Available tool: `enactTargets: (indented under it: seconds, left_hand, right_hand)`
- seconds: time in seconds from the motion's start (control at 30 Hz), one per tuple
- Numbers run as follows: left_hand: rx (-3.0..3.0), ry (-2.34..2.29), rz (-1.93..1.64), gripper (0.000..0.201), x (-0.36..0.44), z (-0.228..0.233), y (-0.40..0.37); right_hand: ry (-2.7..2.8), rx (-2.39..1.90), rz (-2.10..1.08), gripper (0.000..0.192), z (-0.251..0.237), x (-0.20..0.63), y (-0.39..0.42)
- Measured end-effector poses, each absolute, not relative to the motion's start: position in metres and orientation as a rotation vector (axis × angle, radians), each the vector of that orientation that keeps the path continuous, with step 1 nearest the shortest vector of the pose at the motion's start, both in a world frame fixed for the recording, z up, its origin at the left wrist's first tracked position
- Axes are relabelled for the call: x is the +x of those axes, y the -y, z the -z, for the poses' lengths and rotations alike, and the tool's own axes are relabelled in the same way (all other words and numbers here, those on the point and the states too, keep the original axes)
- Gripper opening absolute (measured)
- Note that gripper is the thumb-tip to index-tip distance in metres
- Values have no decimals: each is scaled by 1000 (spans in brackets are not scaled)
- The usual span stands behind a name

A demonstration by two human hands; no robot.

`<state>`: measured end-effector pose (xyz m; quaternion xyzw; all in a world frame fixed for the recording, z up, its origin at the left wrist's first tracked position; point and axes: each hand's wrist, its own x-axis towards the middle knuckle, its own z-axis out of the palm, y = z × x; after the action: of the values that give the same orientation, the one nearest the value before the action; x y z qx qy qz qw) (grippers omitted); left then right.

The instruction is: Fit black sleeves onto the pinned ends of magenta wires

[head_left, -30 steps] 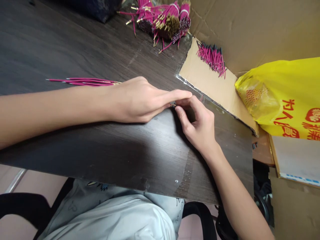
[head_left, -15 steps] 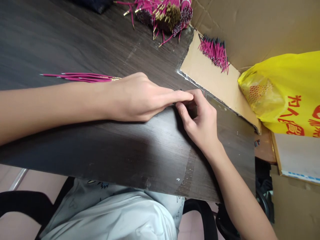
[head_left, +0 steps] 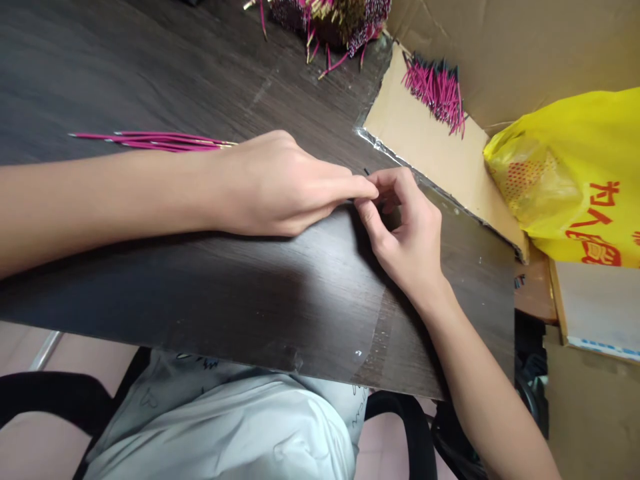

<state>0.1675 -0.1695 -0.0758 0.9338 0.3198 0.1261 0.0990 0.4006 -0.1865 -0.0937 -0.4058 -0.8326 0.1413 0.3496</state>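
The left hand (head_left: 280, 187) and the right hand (head_left: 407, 233) are meeting at the fingertips over the dark table (head_left: 200, 293) — both grips are pinching together on a small dark piece (head_left: 367, 173), mostly hidden between them. Loose pink wires (head_left: 150, 141) are lying just behind the left wrist, while a pink bunch (head_left: 437, 87) is resting on the cardboard (head_left: 425, 153) well apart

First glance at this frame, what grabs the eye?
The two hands meeting mid-table: left hand and right hand pinch fingertips together over something tiny and dark. Next, the bright yellow bag at the right edge. Then the magenta wires: a loose few behind the left forearm, bundles at the far edge.
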Motion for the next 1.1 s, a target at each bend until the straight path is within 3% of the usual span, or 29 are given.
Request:
enactTargets:
  seconds: [1.1]
  left_hand:
    - [2906,-1013,-320,62,169,80,166]
  right_hand:
    - [2185,-1029,-464,16,95,405,188]
